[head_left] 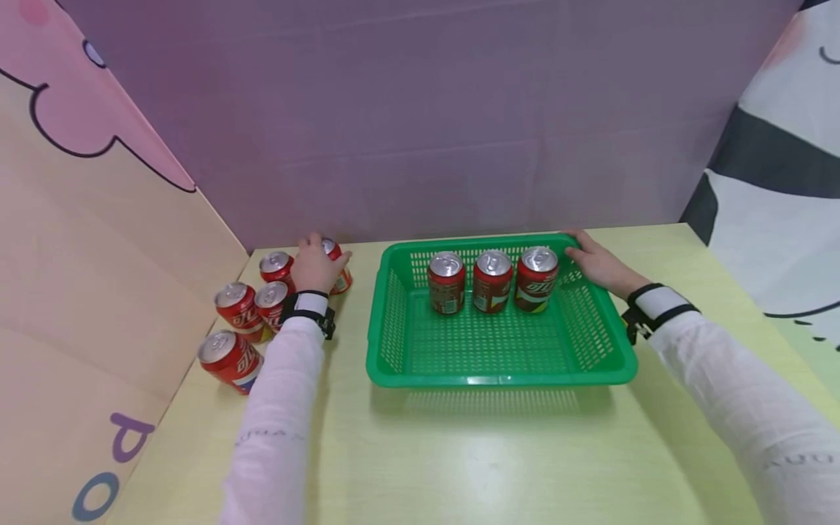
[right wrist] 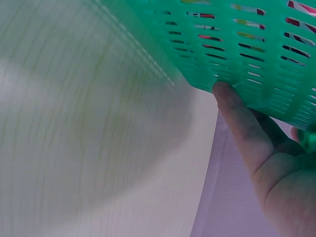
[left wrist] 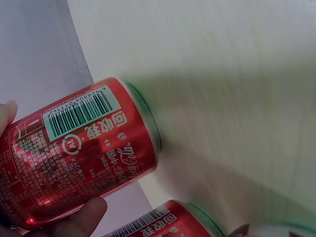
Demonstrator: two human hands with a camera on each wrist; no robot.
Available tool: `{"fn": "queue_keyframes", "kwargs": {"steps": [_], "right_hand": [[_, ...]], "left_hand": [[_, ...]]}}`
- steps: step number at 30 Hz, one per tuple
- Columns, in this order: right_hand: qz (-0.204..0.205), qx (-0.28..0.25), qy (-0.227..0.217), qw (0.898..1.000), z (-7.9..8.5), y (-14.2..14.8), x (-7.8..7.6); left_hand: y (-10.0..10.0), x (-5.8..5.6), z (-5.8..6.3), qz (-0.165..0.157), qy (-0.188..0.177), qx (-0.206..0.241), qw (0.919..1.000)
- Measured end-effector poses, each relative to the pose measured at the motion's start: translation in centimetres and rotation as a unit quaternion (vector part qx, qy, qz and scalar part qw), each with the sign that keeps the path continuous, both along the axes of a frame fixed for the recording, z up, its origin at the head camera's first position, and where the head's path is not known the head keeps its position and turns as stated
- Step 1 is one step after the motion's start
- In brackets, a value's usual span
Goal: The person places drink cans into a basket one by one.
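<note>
At the back left of the table, my left hand (head_left: 315, 266) holds a red soda can (head_left: 343, 281). The left wrist view shows a thumb (left wrist: 91, 215) and a fingertip on opposite sides of this can (left wrist: 79, 148), its barcode facing the camera. My right hand (head_left: 600, 264) grips the back right corner of a green plastic basket (head_left: 502, 380). From the right wrist view, one finger (right wrist: 237, 113) lies along the outside of the perforated basket wall (right wrist: 227, 59). Three red cans (head_left: 492, 281) stand upright in a row inside the basket, near its back wall.
Several more red cans (head_left: 239, 312) stand left of my left forearm, one partly behind it. A purple-grey wall (head_left: 426, 146) rises at the table's back edge. Printed panels flank both sides. The pale wooden table (head_left: 485, 459) extends in front of the basket.
</note>
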State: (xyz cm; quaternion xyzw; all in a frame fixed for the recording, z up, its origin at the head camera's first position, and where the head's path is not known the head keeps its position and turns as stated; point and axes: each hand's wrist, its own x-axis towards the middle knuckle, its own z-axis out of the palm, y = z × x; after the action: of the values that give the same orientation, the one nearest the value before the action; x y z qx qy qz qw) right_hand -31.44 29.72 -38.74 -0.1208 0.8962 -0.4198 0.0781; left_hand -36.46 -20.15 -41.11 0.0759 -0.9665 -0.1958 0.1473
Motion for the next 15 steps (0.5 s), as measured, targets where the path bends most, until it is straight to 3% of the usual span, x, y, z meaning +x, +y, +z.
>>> {"fn": "queue_keyframes", "kwargs": {"steps": [9,15], "right_hand": [[-0.007,0.004,-0.008,1.000,0.1,0.1,-0.1],[-0.004,0.004,-0.013,1.000,0.1,0.1,-0.1]], "left_hand": [[0.2,0.7,1.0,-0.013,-0.005,-0.010,0.9999],[0.6,1.8,4.0,-0.019,0.042,0.005,0.9989]]}}
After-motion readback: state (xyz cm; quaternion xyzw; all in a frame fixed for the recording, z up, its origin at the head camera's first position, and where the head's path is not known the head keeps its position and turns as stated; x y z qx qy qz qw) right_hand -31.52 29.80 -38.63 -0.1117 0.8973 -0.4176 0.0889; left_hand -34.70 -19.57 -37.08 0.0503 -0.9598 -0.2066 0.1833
